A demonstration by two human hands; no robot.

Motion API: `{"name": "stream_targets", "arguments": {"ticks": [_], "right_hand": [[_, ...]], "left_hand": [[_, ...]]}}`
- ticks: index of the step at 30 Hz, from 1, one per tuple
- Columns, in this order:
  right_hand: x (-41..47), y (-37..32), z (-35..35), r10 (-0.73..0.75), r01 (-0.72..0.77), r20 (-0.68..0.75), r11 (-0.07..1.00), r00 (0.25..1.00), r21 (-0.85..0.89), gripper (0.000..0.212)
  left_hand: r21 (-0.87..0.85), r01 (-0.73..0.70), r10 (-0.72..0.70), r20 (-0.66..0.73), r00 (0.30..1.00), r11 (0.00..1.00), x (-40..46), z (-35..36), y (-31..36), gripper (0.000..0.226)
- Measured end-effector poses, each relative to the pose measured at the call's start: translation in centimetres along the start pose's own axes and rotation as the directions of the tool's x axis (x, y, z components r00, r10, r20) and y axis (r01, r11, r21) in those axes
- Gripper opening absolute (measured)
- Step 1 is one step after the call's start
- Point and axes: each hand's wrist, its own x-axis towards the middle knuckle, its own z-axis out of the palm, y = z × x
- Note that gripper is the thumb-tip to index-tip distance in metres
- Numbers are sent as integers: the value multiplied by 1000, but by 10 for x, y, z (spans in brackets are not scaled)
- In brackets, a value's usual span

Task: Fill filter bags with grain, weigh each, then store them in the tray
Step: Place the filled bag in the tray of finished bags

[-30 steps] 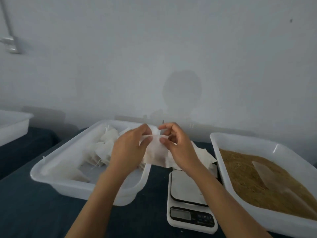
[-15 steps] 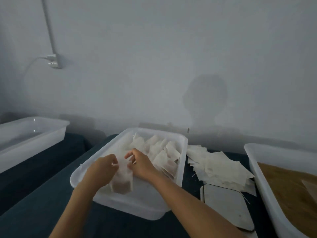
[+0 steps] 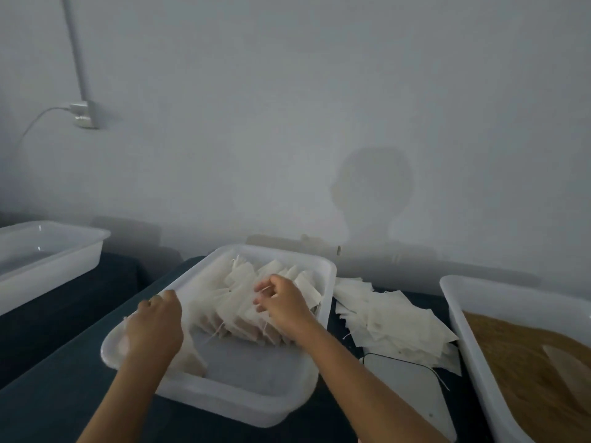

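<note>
While both hands reach into the white tray [image 3: 236, 401], filled filter bags [image 3: 243, 302] stand packed in a row at its far half.

Nearest, the tray's front half lies bare; the left hand [image 3: 153, 330] hangs over the tray's left rim, fingers curled downward, though whether it holds anything I cannot tell. Further in, the right hand [image 3: 281, 303] rests on the row with fingers bent, touching the bag tops. Right of the tray lie a scale [image 3: 412, 394], loose empty bags [image 3: 393, 318], and a bin of brown grain [image 3: 531, 356]; left of it, another white bin [image 3: 48, 251].
</note>
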Motion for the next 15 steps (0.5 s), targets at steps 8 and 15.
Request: {"name": "stream_targets", "arguments": {"ticks": [8, 15], "right_hand": [[-11, 59, -111, 78, -235, -488, 934, 870, -269, 19], [-18, 129, -125, 359, -563, -436, 588, 825, -581, 52]], "left_hand": [[-135, -203, 203, -14, 979, 970, 6, -5, 103, 34], [-189, -334, 328, -65, 942, 923, 2, 7, 157, 28]]}}
